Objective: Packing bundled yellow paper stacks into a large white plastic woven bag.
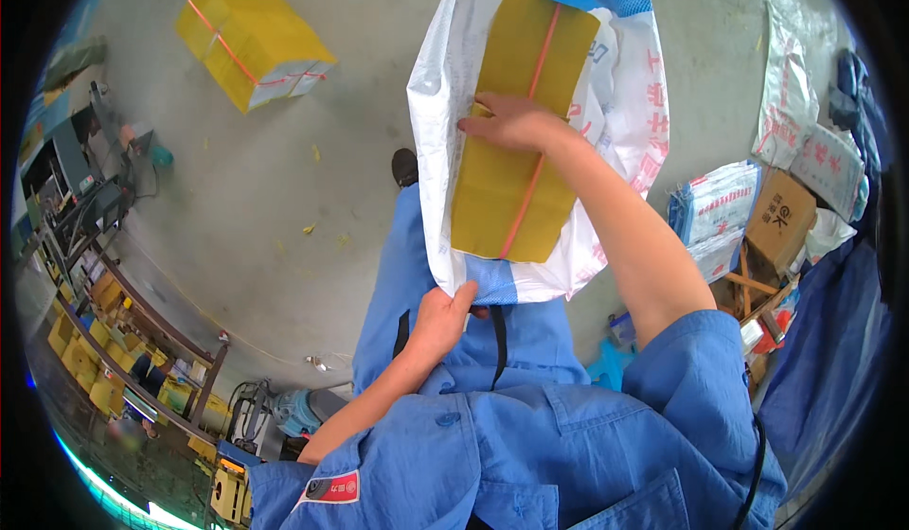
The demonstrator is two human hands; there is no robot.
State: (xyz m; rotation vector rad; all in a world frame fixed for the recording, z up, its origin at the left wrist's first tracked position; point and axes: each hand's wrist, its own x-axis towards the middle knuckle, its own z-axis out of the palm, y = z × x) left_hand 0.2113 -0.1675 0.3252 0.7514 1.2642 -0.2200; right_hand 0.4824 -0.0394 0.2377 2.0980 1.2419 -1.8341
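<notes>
A white woven plastic bag (434,104) with blue bands and red print stands with its mouth open in front of my legs. Inside it sits a long bundle of yellow sheets or flat yellow pieces (492,194), bound lengthwise with a red strap. My left hand (443,324) pinches the bag's near rim, thumb on top and the fingers mostly hidden. Across the middle of the bundle lies my right hand (516,123), its fingers stretched toward the left side of the bag mouth. The lower part of the bundle is hidden by the bag.
Another strapped yellow bundle (251,43) lies on the grey floor at the far left. Folded woven bags (720,203), a brown carton (779,218) and blue sheeting (824,331) crowd the right. Machinery with metal rails (123,303) lines the left.
</notes>
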